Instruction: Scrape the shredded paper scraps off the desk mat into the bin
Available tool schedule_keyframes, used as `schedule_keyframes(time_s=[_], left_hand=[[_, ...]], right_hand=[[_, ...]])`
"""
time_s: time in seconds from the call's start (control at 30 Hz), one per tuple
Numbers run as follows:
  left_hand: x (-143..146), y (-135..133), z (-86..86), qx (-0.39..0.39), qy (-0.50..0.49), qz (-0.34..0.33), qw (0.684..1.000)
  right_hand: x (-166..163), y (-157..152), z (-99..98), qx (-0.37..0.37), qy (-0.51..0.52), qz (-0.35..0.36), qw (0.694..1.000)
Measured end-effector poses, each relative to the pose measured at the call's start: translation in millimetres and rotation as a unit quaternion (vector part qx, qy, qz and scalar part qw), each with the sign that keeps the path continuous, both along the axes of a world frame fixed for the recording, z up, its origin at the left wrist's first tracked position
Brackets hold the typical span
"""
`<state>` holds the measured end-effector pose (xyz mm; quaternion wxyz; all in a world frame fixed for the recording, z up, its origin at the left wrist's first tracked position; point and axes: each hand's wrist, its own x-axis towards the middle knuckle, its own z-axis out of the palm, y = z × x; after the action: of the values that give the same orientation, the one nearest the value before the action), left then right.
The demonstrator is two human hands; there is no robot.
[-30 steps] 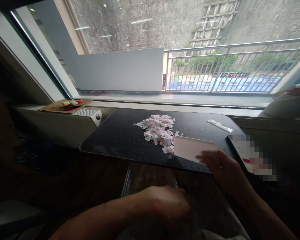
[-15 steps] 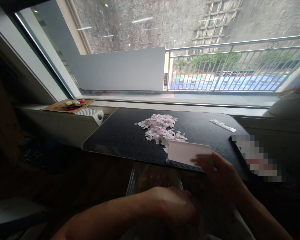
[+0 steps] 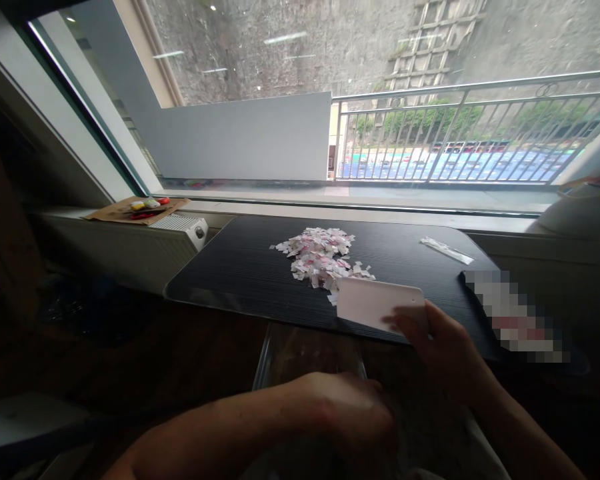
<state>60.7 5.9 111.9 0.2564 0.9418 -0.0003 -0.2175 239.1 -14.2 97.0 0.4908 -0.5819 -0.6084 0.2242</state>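
Note:
My right hand (image 3: 440, 350) grips a flat white plastic scraper (image 3: 375, 303) whose edge rests on the black tabletop (image 3: 240, 273), right beside a heap of small pink and white paper scraps (image 3: 320, 257). My left hand (image 3: 345, 417) is below the table's front edge, fingers curled at the rim of a clear plastic container or bag (image 3: 305, 353). What those fingers hold is hidden in shadow.
A white strip of paper (image 3: 445, 250) lies at the table's far right. A blurred card or sheet (image 3: 510, 313) sits at the right edge. Cardboard with small coloured items (image 3: 135, 210) rests on the radiator sill at left. A white bowl-like vessel (image 3: 580, 207) stands on the sill at right.
The scraper has slid left and toward the table's front edge, pushing a few scraps with it. In the last half second almost nothing moved. My left hand stays put.

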Motion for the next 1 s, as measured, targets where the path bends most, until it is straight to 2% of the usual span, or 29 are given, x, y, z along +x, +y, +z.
schedule_keyframes(time_s=[0.17,0.4,0.53,0.77,0.87,1.0], left_hand=[[2.4,0.5,4.4,0.004,0.039,-0.008,0.999],[0.4,0.6,5.7,0.028,0.055,-0.015,0.998],[-5.9,-1.0,7.9,0.031,0.044,0.012,0.998],[-6.6,-1.4,13.5,0.035,0.054,0.006,0.998],[-7.2,-1.3,10.9,0.041,0.049,0.005,0.998],[-8.2,-1.1,2.8,0.032,0.028,0.011,0.999]], right_hand=[[2.3,-2.8,-5.6,-0.041,0.015,0.028,0.999],[23.6,11.1,-2.7,-0.012,0.037,-0.103,0.994],[25.9,17.2,-4.7,-0.024,0.03,-0.087,0.995],[16.9,-5.0,6.1,-0.05,0.078,-0.085,0.992],[15.3,-9.3,11.9,-0.047,0.062,-0.097,0.992],[12.7,-13.9,12.7,-0.065,0.051,-0.072,0.994]])
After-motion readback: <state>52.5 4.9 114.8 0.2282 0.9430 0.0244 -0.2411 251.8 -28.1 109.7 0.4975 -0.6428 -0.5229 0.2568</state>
